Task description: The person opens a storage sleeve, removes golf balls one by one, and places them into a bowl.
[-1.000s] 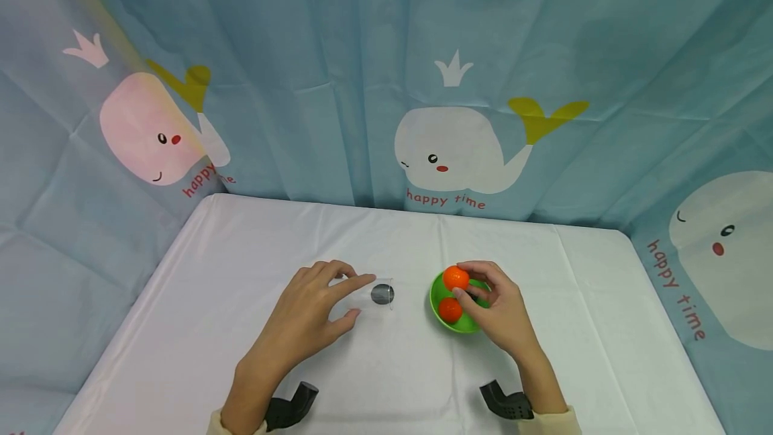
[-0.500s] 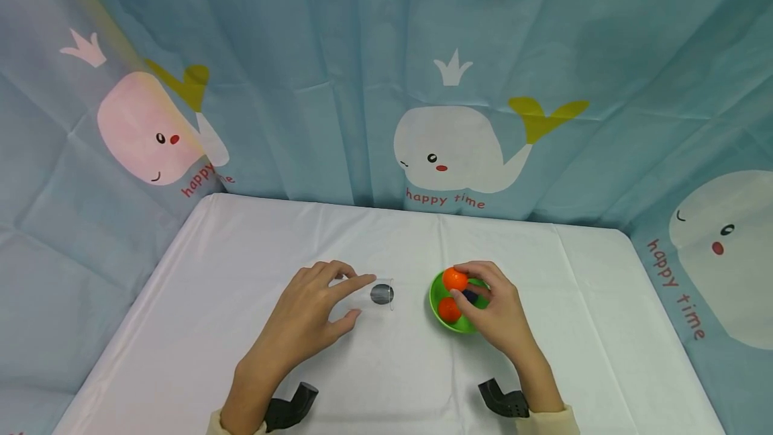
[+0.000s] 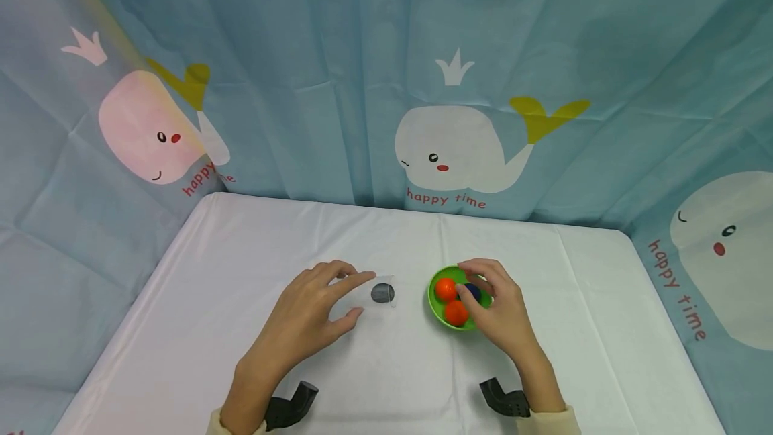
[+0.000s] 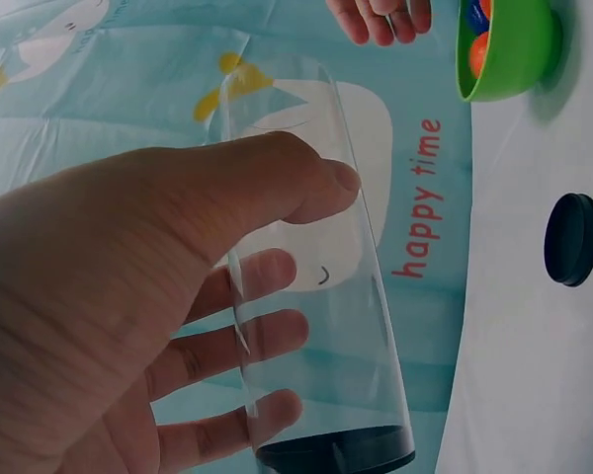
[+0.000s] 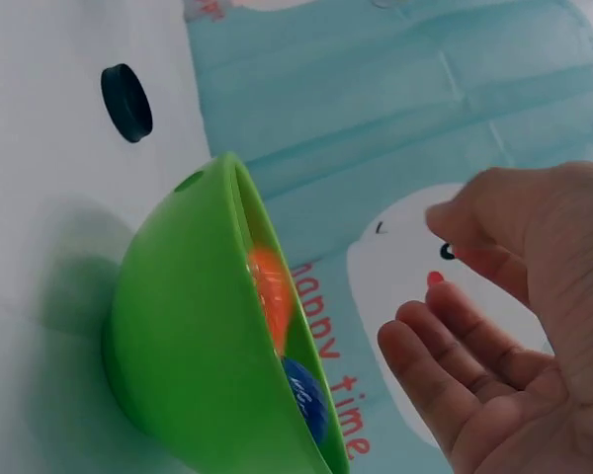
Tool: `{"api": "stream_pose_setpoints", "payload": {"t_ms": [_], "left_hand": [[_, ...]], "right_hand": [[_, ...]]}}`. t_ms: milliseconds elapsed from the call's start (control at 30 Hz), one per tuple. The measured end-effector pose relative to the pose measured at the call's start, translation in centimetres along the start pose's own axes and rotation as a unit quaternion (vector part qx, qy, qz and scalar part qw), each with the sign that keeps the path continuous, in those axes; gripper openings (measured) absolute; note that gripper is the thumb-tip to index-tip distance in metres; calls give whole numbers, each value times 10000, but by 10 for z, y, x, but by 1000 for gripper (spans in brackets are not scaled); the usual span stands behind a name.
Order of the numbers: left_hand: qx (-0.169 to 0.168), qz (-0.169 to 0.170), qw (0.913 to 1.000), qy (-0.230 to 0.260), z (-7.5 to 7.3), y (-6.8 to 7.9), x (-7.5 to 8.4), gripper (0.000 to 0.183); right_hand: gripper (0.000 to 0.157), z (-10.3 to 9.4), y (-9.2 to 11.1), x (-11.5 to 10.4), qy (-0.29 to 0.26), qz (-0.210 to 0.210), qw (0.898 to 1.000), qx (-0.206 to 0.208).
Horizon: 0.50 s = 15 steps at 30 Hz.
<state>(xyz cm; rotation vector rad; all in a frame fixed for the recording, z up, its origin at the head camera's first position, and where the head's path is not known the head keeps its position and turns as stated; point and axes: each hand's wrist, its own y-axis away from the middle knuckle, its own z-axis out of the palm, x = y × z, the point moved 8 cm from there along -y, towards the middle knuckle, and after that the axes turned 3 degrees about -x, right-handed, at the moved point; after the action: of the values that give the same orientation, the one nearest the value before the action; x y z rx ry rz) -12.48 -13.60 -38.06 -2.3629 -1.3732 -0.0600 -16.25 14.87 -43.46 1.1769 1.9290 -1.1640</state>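
My left hand [image 3: 311, 304] grips a clear tube [image 4: 326, 326] with a dark base, thumb across one side and fingers behind it. The tube lies on its side in the grip, its clear end pointing right. A flat round black lid [image 4: 573, 240] rests on the table; in the head view it shows through the tube. My right hand [image 3: 498, 304] is over the right side of a green bowl [image 3: 436, 311], fingers loosely bent and holding nothing. In the bowl are two orange balls [image 3: 456, 313] and a dark blue ball [image 3: 473, 292], partly hidden by the right hand.
A white cloth covers the table [image 3: 386, 381]. Blue curtains [image 3: 338, 86] with whale prints hang behind it and at both sides. Each wrist wears a black camera mount [image 3: 292, 406].
The right hand has let go of an orange ball, which now sits in the bowl beside the others. The left hand has barely moved.
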Motion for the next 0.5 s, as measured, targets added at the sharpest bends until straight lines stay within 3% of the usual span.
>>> {"api": "stream_pose_setpoints", "payload": {"t_ms": [233,500], "left_hand": [[18,-128,9996,231,1,-1,-2,61],[6,-269,9977,625,2,-2,-5,57]], "right_hand": [[30,-6,0,0,-176,-140,9996,163],[25,-11,-2,2,-428,-18,9989,167]]}}
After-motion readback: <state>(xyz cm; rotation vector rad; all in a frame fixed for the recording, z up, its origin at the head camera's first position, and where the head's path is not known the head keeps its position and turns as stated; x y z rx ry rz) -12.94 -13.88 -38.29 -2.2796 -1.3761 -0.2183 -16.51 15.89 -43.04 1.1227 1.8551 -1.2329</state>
